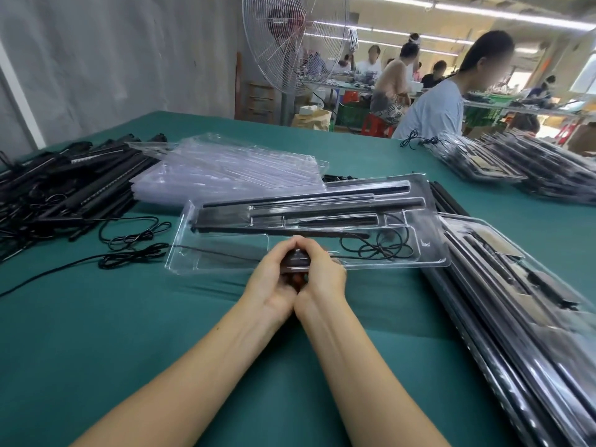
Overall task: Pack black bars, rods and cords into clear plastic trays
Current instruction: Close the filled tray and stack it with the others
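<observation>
**Item 1, hands.** The left hand [274, 280] and right hand [319, 274] are pressed side by side. The fingers of both curl inward around 1 small dark piece [295, 261], and their fingertips meet above it. The piece is mostly hidden, so I cannot tell what kind of part it is. Both wrists rest low over the green cloth [129, 333].

**Item 2, open tray.** 1 clear plastic tray [225, 262] lies flat just beyond the hands, and the fingertips are over its near edge.
- At least 3 black bars [338, 206] lie in its far slots.
- 1 long thin rod [258, 230] lies slantwise across the middle.
- 1 looped cord [371, 245] sits in the right-hand pocket.
- The near left pocket is bare plastic.

**Item 3, edges.** The tray's right end sits on the stack of packed trays [516, 301], which runs down the right side of the table. Its far edge is just beside a stack of empty trays [225, 169].

**Item 4, stock.**
- A pile of loose bars [64, 188] lies at far left.
- Loose cords [135, 240] lie between that pile and the tray's left edge.
- A second packed stack [516, 169] sits at far right, well apart from the tray.

**Item 5, room.** Bare cloth spreads on both sides of the forearms, widest at near left.

**Item 6, background.** A standing fan [293, 43] is behind the table, and a seated person in a pale shirt [435, 108] is at the table's far edge.
</observation>
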